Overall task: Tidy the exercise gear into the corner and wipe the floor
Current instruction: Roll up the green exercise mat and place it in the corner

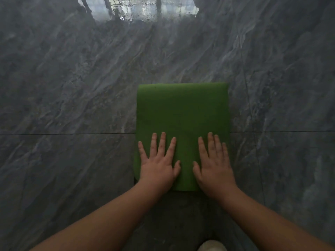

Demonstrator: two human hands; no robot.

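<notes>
I press my left hand [157, 165] and right hand [213, 167], fingers spread flat, on the green mat [182, 109] on the floor [72, 87]; rolling it up seems next.

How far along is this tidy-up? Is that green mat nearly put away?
Early, by the look of it. The green mat lies on the grey marble floor, partly flat. In hand: the left hand and right hand press flat on its near end, fingers straight, perhaps rolling it. Left to do: move it to a corner and wipe the floor. No cloth or corner shows.
</notes>
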